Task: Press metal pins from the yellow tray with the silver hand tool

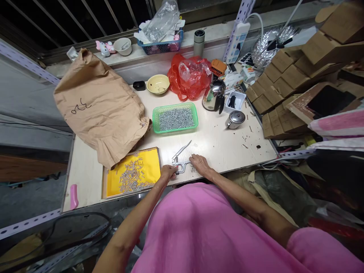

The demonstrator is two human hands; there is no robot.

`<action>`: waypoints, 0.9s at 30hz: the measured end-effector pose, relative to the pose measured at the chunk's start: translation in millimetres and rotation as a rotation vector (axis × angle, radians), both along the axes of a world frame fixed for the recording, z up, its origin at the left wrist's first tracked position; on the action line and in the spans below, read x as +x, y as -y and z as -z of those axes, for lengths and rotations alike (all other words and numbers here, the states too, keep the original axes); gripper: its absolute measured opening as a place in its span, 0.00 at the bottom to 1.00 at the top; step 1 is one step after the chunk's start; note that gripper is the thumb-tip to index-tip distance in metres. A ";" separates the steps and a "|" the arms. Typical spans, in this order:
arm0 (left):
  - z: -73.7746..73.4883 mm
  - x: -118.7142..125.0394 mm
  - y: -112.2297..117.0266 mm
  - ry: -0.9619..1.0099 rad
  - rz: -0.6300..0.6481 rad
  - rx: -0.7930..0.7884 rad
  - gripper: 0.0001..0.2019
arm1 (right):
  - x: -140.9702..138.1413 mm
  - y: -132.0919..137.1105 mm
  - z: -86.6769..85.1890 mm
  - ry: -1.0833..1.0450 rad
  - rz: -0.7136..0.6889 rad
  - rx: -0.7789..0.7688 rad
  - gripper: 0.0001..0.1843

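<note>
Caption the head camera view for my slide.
Left hand and right hand at a metal hand press, beside a yellow tray of small metal pieces.

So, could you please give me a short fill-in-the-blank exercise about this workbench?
The basket of metal pieces is coloured ____.
The left hand lies beside a tray lined in ____.
The plastic bag beside the kettle is ____.
Missing words: green, yellow, red.
</note>
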State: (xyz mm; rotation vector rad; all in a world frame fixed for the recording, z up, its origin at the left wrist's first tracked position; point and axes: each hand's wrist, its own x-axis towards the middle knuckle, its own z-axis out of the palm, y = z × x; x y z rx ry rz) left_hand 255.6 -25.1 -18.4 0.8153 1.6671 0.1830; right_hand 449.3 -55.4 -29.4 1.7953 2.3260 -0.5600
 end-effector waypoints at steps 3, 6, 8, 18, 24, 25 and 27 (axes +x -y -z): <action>-0.4 -1.5 -0.1 0.008 0.000 -0.031 0.14 | -0.1 -0.7 -2.2 0.002 0.006 -0.025 0.15; 0.7 -2.5 3.1 -0.008 0.008 -0.023 0.15 | -0.4 -0.8 -3.1 -0.010 0.021 -0.046 0.15; 1.6 -2.7 4.8 -0.012 0.027 -0.006 0.14 | -0.9 -0.5 -3.5 -0.015 0.024 -0.054 0.16; 0.4 -3.3 0.8 -0.023 0.096 -0.003 0.09 | 7.2 -35.7 -14.4 -0.105 -0.026 0.090 0.49; -1.1 -2.1 0.0 -0.039 0.114 -0.005 0.09 | 10.3 -63.4 -17.7 -0.067 -0.184 0.026 0.56; -1.1 -2.1 0.5 -0.035 0.112 -0.005 0.09 | 9.6 -64.0 -18.4 -0.058 -0.193 0.027 0.55; -0.9 -2.3 1.9 -0.023 0.095 -0.004 0.10 | 8.1 -62.7 -19.4 -0.044 -0.205 0.036 0.53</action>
